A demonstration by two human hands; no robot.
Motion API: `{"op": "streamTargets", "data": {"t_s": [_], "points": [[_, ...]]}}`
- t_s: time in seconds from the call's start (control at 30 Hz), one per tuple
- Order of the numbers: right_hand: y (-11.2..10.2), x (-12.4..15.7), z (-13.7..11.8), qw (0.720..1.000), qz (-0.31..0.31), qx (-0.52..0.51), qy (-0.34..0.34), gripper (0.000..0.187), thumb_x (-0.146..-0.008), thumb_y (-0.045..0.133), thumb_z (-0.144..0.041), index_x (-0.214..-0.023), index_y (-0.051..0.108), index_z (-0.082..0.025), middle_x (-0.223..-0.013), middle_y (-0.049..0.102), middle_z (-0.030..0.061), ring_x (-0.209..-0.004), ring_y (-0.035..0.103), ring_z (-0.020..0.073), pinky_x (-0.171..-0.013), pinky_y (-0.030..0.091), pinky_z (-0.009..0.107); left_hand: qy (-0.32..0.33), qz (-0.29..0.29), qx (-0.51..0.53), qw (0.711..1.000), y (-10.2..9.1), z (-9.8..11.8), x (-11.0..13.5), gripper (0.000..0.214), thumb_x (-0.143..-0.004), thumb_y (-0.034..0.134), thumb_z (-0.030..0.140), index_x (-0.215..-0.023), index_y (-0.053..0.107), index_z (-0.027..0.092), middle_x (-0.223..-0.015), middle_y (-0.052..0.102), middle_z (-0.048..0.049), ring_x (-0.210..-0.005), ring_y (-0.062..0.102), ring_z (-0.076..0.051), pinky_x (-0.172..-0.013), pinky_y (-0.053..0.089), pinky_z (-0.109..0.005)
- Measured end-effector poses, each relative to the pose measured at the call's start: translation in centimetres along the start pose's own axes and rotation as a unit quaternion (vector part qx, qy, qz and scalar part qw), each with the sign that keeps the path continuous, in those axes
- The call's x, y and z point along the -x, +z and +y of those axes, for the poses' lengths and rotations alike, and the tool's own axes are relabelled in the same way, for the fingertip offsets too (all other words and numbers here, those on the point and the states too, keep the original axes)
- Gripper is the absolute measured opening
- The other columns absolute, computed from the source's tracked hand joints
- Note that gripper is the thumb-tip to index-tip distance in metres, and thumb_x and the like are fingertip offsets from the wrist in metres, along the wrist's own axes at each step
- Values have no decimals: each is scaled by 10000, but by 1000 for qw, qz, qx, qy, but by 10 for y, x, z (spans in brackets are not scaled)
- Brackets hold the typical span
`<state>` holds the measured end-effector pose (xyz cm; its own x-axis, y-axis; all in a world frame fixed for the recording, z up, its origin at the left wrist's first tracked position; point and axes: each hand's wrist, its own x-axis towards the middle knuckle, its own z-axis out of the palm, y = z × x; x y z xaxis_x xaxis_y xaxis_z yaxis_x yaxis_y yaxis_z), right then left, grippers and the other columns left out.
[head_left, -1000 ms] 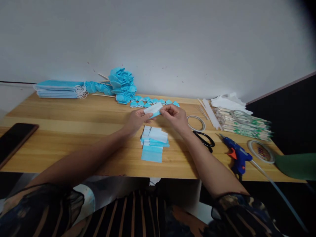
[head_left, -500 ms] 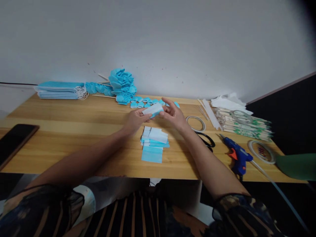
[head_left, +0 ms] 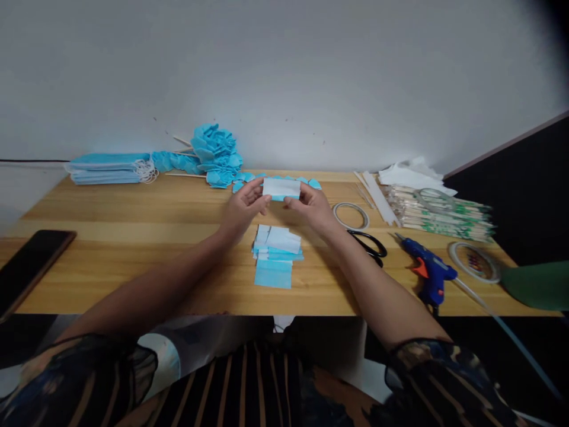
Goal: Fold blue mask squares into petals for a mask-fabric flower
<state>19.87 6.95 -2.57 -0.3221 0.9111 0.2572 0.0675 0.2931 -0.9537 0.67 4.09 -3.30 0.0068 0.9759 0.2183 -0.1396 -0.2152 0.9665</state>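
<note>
Between my two hands, above the middle of the table, is a small rectangular piece of mask fabric [head_left: 281, 188], white with a blue strip along its lower edge. My left hand [head_left: 245, 206] has its fingers closed at the piece's left end. At the right end, my right hand [head_left: 312, 207] pinches it between thumb and fingers. Below them lies a loose pile of cut blue and white fabric pieces [head_left: 276, 243]. Behind the hands, small folded blue petals [head_left: 313, 184] lie in rows, partly hidden by the hands and the held piece.
Blue fabric flowers on sticks [head_left: 217, 151] and stacked face masks [head_left: 109, 167] are at the back left. A phone [head_left: 33, 267] lies at left. On the right are a tape roll [head_left: 341, 223], black-handled scissors [head_left: 377, 243], a blue glue gun [head_left: 429, 270] and packaged sticks [head_left: 444, 216].
The fabric piece has turned from slanted to level and moved slightly up. Both hands have shifted with it, and the view has moved slightly.
</note>
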Motion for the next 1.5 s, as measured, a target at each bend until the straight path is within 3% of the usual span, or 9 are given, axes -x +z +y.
{"op": "streamTargets", "data": {"t_s": [0.17,0.3,0.4,0.57,0.63,1.03,1.33,1.43,1.5], "points": [[14,6,-4,998,24,-66,1,441,-788,791,-483,-1141,715,-230,-963,725,27,-856,650,192,-823,581,369,-121,-32,47,991,8,0,7,323,-734,836,416,-837,695,144,-729,667,-17,-586,572,-97,-559,485,-238],[21,10,-5,996,33,-74,24,573,-722,848,-564,-1176,723,-239,-991,741,26,-890,658,197,-801,589,350,-106,12,32,994,7,-2,8,292,-716,827,408,-750,689,153,-685,655,-1,-572,558,-93,-557,453,-235],[19,9,-5,996,51,-56,46,535,-734,819,-612,-1117,754,-243,-926,722,10,-820,627,172,-747,565,325,-97,21,-17,995,4,-2,7,301,-696,827,422,-686,674,163,-647,644,10,-551,540,-93,-559,431,-245],[13,7,-6,994,93,27,45,467,-740,787,-669,-727,722,-207,-639,551,-25,-623,450,123,-602,410,280,-101,-6,-85,991,3,1,8,278,-738,796,416,-665,687,171,-629,648,1,-565,530,-110,-583,411,-265],[13,8,-6,993,102,41,39,488,-739,783,-684,-677,695,-209,-610,512,-27,-615,419,123,-585,368,280,-101,-7,-95,990,4,2,9,274,-758,783,411,-665,685,173,-632,645,-3,-575,533,-116,-592,413,-273],[15,8,-7,992,123,33,7,494,-751,764,-687,-675,684,-206,-659,532,-16,-628,423,122,-603,360,290,-97,-18,-79,992,4,3,9,272,-738,795,425,-716,731,161,-672,683,-16,-587,537,-110,-597,437,-262],[11,7,-13,993,61,-63,75,641,-650,749,-844,-653,571,-228,-742,491,-1,-730,515,156,-649,564,301,-109,0,-10,994,2,-4,5,271,-750,814,403,-704,708,157,-672,670,-16,-595,552,-103,-607,439,-256],[12,6,-8,995,40,-35,84,634,-643,762,-837,-677,589,-227,-735,520,-2,-736,532,162,-672,584,315,-120,8,2,993,2,-6,5,254,-754,815,381,-711,706,156,-668,663,-11,-595,551,-104,-603,440,-256],[12,5,-6,996,45,-7,72,590,-683,756,-804,-789,646,-234,-762,557,-2,-753,550,170,-675,580,321,-121,9,10,993,2,-6,5,240,-755,818,369,-723,714,155,-665,666,-11,-604,559,-107,-606,442,-254]]}}
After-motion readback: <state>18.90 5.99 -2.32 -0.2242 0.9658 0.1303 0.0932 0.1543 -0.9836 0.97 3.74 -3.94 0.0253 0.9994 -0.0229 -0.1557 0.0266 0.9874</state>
